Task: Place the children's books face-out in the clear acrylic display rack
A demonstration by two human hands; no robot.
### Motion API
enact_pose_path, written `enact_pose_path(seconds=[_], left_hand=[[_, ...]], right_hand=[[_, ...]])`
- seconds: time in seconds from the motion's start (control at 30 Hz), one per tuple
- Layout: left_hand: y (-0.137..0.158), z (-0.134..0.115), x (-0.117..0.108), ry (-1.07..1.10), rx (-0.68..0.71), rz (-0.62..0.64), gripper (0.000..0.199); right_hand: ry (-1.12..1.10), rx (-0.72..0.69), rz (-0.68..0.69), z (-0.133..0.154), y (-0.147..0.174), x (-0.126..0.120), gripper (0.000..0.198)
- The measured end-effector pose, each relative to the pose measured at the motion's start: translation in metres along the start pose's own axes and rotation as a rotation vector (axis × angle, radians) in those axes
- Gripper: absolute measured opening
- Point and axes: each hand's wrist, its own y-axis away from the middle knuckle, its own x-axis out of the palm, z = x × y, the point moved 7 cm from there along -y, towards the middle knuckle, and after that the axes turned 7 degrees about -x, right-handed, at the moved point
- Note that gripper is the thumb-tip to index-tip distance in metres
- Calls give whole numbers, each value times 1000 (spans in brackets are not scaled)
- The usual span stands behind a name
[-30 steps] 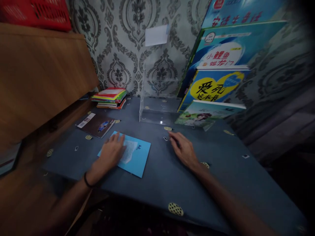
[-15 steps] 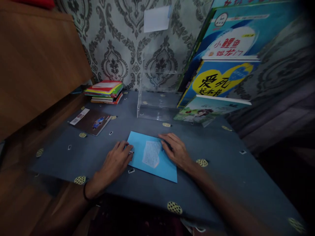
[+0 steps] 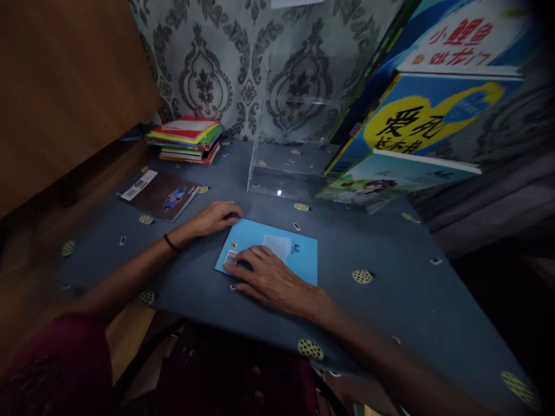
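A light-blue book (image 3: 301, 245) lies flat on the table with its barcode side up, a pale text panel near its middle. At its far left corner is my left hand (image 3: 217, 218), fingers curled and closed, the tips touching that corner. My right hand (image 3: 273, 280) rests palm down over the book's near edge. Its fingers are apart and reach to the white barcode at the left, hiding part of the cover.
A dark book (image 3: 162, 196) lies to the left, before a stack of colourful books (image 3: 186, 138). A clear acrylic rack (image 3: 277, 185) stands at the back, with picture books (image 3: 403, 124) upright on its right side. The patterned tablecloth (image 3: 381, 323) covers the table.
My left hand has moved from the book's left edge to its far corner. My right hand has come across from the far right side to the near left part. The book has turned slightly.
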Motion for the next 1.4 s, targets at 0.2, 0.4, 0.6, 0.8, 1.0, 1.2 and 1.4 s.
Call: enact_pose_path(seconds=[0.2, 0.4, 0.6, 0.8, 1.0, 1.2, 1.4], left_hand=[[-2, 5, 5, 81, -25, -66, 13], [0, 8, 7, 111, -33, -63, 14], [1, 9, 6, 132, -5, -35, 22], [5, 11, 4, 186, -4, -42, 26], [7, 14, 1, 234, -29, -60, 26], [7, 14, 1, 230, -14, -100, 27], [14, 4, -2, 185, -60, -138, 24]], right_hand=[[-18, 31, 55, -2, -16, 8, 42], [8, 84, 54, -12, -24, 8, 41], [39, 149, 39, -29, -29, 6, 41], [86, 217, 10, -48, -29, 5, 42], [157, 284, 13, -69, -31, 5, 43], [145, 360, -16, -81, -31, 4, 43], [147, 423, -22, -81, -30, 2, 43]])
